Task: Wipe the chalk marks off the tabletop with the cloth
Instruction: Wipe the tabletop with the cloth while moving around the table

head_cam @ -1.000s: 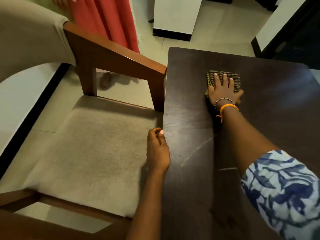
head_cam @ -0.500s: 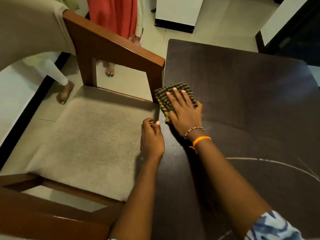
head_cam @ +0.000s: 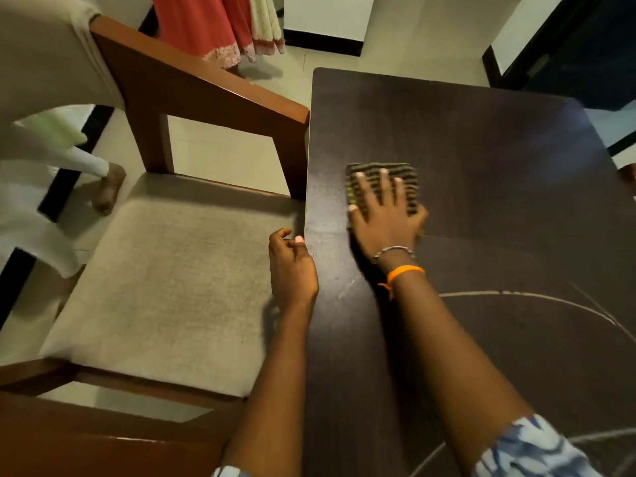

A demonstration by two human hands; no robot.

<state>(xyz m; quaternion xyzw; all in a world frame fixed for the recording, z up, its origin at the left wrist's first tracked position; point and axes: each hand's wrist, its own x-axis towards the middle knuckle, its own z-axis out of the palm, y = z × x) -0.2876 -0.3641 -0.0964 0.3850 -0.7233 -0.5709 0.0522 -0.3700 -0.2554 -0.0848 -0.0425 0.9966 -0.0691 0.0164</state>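
Note:
A dark brown tabletop (head_cam: pixel 481 139) fills the right half of the view. On it lies a folded checked cloth (head_cam: pixel 409 173), green and black, a little in from the left edge. My right hand (head_cam: pixel 385 215) lies flat on the cloth with fingers spread, pressing it to the wood. White chalk marks (head_cam: pixel 537 297) curve across the near right part of the table, and a short faint stroke shows by my right wrist. My left hand (head_cam: pixel 292 266) rests curled against the table's left edge and holds nothing.
A wooden armchair (head_cam: pixel 213 94) with a beige seat cushion (head_cam: pixel 172 287) stands tight against the table's left side. Beyond it, a person in a red skirt (head_cam: pixel 206 25) stands on the tiled floor, and a bare foot (head_cam: pixel 106 191) shows at left.
My right hand has slid the cloth from the table's left edge back to the right, further onto the tabletop. My left hand has stayed at the edge.

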